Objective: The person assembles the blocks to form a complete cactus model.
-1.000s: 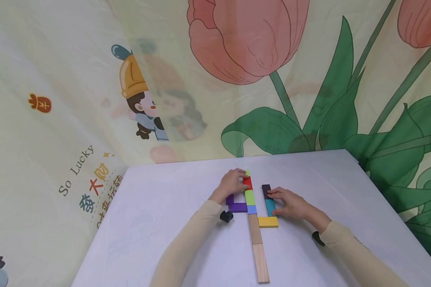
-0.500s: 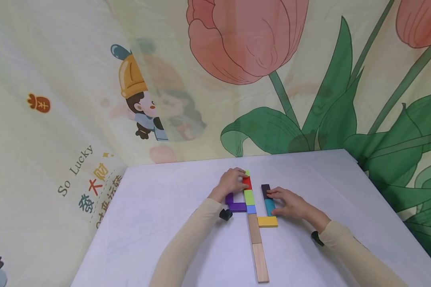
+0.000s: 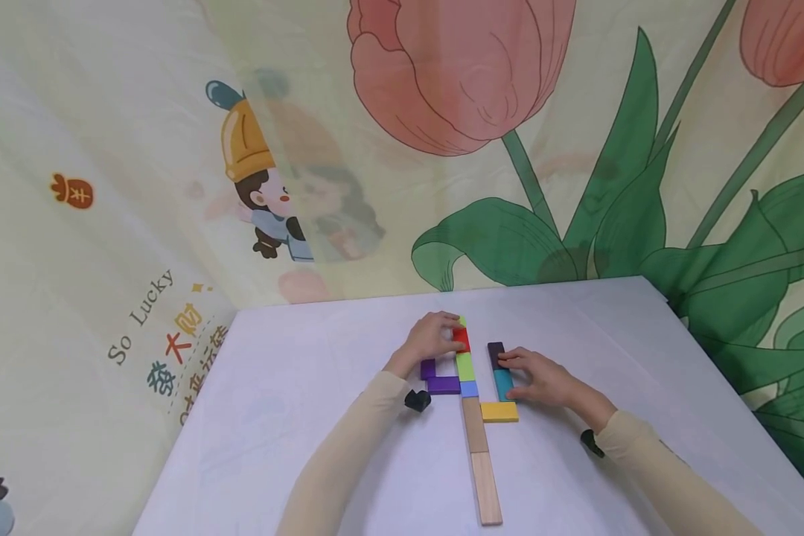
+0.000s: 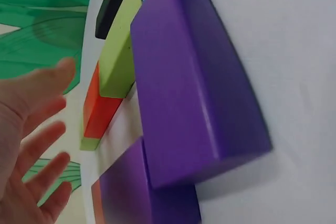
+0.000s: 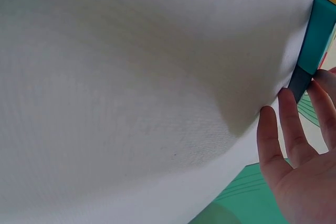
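Observation:
Colored wooden blocks lie joined on the white table. My left hand is over the upper end of the central row, its fingers near the red block. In the left wrist view its fingers are loosely spread and hold nothing. Below the red block come a lime green block, a blue block and two plain wood blocks. My right hand rests its fingertips against the black block, with the thumb by the teal block. A yellow block lies crosswise below the teal one.
Two purple blocks form a corner left of the row; the left wrist view shows a sliver of orange beyond one. Bare white table extends left and right. A printed cloth with tulips hangs behind.
Both hands and the blocks stay practically where they were. Only a slight shift of the whole head view shows.

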A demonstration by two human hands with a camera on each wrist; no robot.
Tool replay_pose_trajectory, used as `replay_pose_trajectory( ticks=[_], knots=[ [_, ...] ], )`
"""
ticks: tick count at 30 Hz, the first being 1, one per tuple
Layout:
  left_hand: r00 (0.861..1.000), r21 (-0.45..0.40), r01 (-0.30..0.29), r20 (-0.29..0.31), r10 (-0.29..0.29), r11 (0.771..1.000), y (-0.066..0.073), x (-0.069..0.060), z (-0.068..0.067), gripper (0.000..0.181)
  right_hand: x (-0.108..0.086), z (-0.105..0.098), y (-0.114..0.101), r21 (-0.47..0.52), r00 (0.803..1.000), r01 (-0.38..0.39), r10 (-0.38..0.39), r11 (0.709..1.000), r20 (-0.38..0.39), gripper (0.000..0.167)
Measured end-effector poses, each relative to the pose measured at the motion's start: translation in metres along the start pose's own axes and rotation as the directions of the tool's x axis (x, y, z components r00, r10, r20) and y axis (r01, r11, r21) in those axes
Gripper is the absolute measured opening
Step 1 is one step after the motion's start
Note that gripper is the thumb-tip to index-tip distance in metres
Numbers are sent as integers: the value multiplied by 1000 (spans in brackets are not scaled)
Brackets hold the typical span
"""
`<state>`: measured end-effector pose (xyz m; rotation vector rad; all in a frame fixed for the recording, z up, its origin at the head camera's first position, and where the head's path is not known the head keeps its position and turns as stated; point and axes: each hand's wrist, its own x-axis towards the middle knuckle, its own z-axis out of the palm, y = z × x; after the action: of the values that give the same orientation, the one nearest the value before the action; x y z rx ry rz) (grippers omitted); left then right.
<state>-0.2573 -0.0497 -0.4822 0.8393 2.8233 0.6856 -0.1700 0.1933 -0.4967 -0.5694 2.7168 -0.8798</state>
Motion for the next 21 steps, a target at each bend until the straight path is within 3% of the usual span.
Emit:
replay_pose_trajectory(
  ticks=[4,8,21],
  knots=[
    [996,35,-58,68,56,998,1,-7,-1,44,0,0,1,-9,1000,11,-11,1000,-5,63],
    [991,53,-49,129,42,997,5,-13,0,46,0,-1,1,-11,1000,19,-19,1000,-5,63],
    [991,80,-42,128,32,996,6,-12,2,43,0,0,1,-12,1000,13,-13,1000,-4,64]
  ],
)
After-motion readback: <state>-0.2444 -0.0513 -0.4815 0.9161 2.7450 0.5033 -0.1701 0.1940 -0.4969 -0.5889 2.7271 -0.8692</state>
